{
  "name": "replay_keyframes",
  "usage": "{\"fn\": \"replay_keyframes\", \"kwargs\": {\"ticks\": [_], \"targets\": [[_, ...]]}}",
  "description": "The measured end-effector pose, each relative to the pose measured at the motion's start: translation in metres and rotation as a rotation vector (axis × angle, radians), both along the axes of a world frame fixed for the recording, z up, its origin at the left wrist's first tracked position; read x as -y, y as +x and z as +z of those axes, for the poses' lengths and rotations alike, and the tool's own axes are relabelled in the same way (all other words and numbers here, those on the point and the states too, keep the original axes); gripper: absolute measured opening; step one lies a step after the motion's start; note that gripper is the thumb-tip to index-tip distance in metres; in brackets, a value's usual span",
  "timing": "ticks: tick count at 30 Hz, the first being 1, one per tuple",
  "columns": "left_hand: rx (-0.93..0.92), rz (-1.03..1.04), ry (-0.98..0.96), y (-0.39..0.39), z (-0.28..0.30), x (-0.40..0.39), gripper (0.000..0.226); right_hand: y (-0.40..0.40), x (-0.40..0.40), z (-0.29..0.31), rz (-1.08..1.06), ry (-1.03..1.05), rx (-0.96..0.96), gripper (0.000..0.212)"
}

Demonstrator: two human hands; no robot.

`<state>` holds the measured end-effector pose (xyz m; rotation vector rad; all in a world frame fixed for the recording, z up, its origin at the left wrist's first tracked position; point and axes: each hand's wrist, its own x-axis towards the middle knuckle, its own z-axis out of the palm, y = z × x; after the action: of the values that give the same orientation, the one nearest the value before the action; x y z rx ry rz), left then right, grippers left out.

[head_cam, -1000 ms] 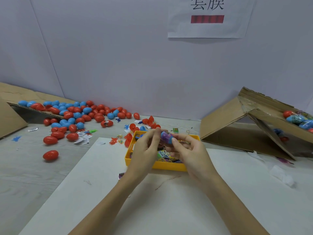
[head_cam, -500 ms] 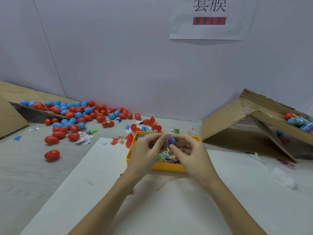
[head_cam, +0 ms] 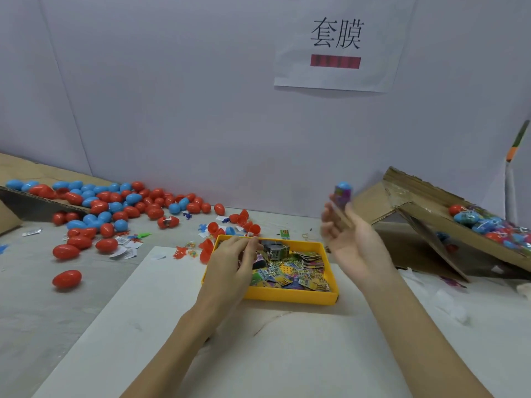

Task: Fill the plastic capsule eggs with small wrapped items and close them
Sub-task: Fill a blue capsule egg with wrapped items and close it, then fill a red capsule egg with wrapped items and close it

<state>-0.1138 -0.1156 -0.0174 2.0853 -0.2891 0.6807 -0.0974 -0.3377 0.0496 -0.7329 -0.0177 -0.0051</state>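
A blue capsule egg [head_cam: 342,193] in a purple printed wrap is blurred in the air at the tips of my right hand [head_cam: 349,239]. That hand is raised, palm up, with its fingers spread and nothing gripped. My left hand [head_cam: 230,264] hangs over the left side of the yellow tray [head_cam: 290,295], fingers loosely curled, tips beside a grey packet [head_cam: 274,249]. Several small printed wrappers [head_cam: 290,272] lie in the tray. Loose red and blue eggs [head_cam: 115,205] are heaped at the back left.
A tilted cardboard box [head_cam: 431,208] at the right holds several wrapped eggs [head_cam: 488,225]. Open red egg halves [head_cam: 244,222] and scraps lie behind the tray. A single red egg [head_cam: 66,279] sits at the left. A white board [head_cam: 258,354] lies under my forearms.
Both hands held the wrapped egg together over the tray. Now my right hand has swung up and right with the egg leaving its fingertips, and my left hand has dropped toward the tray.
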Motion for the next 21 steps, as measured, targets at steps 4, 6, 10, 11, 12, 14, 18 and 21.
{"fn": "replay_keyframes", "kwargs": {"ticks": [4, 6, 10, 11, 12, 14, 18, 21], "targets": [[0.020, -0.011, 0.073, 0.000, -0.004, 0.001, 0.031, 0.021, 0.028, 0.021, -0.126, 0.036, 0.035, 0.039], [0.021, -0.006, 0.133, 0.001, -0.004, -0.001, 0.026, 0.022, 0.025, 0.003, -0.078, -0.112, -0.008, 0.037], [-0.004, 0.077, 0.248, 0.000, -0.007, -0.005, 0.024, 0.010, -0.003, -0.045, 0.080, -0.415, -0.034, 0.031], [-0.012, 0.104, 0.246, 0.000, -0.007, -0.007, 0.023, 0.007, -0.010, -0.052, 0.099, -0.495, -0.031, 0.030], [-0.026, 0.133, 0.228, 0.002, -0.006, -0.009, 0.021, 0.006, -0.015, -0.056, 0.114, -0.564, -0.019, 0.029], [-0.062, 0.180, 0.195, 0.013, 0.001, -0.011, 0.021, 0.007, -0.021, -0.058, 0.111, -0.641, -0.004, 0.030], [-0.157, 0.242, 0.246, 0.069, 0.024, -0.024, 0.027, 0.010, -0.022, -0.059, 0.074, -0.681, -0.029, 0.032], [-0.242, 0.283, 0.360, 0.122, 0.031, -0.041, 0.029, 0.009, -0.024, -0.060, 0.075, -0.700, -0.027, 0.031]]}}
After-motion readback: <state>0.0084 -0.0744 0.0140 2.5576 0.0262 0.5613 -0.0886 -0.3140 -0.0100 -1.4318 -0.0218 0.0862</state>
